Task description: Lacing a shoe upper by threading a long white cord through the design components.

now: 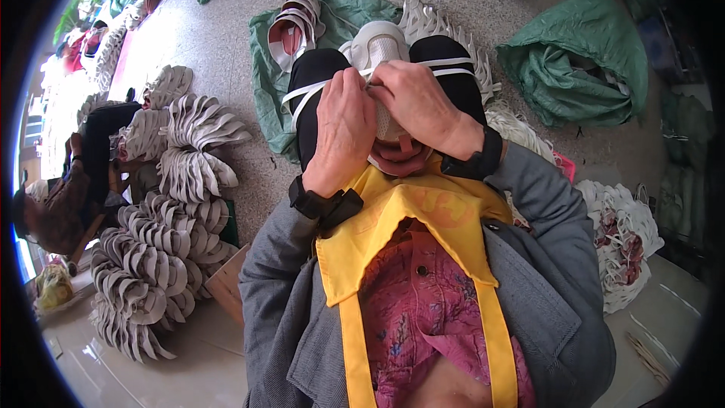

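A white shoe upper (389,47) with a mesh tongue and pinkish lining lies between my knees, toe end away from me. Both my hands are closed over its lacing area, fingertips nearly meeting. My left hand (343,125) pinches at the left eyelet edge, and my right hand (419,98) bends over the right side with thumb and fingers together. A flat white shoelace (453,66) runs out from under the hands on both sides and lies across my black-clad thighs. The fingertips partly hide the lace and the eyelets.
Nested shoe uppers (298,26) rest on a green sack (264,98) ahead. Many white shoe pieces (162,249) are piled at left, where another person (57,211) sits. A full green bag (578,60) stands front right; more white pieces (619,242) lie at right.
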`<control>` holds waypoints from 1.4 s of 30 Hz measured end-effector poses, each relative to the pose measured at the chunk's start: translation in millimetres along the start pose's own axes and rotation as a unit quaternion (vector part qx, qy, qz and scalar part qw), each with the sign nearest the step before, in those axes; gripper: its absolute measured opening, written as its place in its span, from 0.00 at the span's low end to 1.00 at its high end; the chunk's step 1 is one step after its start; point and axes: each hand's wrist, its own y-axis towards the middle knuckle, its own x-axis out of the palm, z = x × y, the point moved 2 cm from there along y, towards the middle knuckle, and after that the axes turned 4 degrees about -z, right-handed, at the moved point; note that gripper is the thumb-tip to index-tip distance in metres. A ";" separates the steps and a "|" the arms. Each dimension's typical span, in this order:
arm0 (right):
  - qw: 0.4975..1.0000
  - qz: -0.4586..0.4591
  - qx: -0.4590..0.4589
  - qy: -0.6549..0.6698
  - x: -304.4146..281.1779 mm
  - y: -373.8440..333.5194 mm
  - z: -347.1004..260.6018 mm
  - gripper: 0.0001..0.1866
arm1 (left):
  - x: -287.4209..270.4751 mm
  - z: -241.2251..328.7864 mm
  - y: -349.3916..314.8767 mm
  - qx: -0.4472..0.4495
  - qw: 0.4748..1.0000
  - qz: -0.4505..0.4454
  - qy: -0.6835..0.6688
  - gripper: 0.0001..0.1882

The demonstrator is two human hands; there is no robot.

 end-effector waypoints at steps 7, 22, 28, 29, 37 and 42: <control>0.997 -0.042 -0.068 -0.022 -34.1 1.2 -7.3 0.07 | 2.8 0.3 1.5 -0.019 1.000 0.023 -0.007 0.06; 0.883 -0.088 0.161 0.431 -80.0 16.0 3.7 0.09 | 16.6 21.0 26.7 -0.063 0.954 -0.067 -0.285 0.08; 0.825 -0.051 0.171 0.537 -63.7 4.4 26.1 0.13 | 15.4 6.9 23.1 -0.122 0.917 -0.102 -0.365 0.04; 0.815 -0.061 0.184 0.546 -59.3 -0.4 33.7 0.14 | 11.3 4.3 20.5 -0.117 0.910 -0.089 -0.389 0.03; 0.801 -0.013 0.329 0.501 -122.9 -107.2 121.7 0.13 | -106.0 -79.4 -9.7 -0.262 0.899 -0.007 -0.350 0.07; 0.731 0.118 0.379 0.555 -219.2 -263.7 241.9 0.15 | -243.5 -172.3 -59.3 -0.327 0.864 0.108 -0.367 0.11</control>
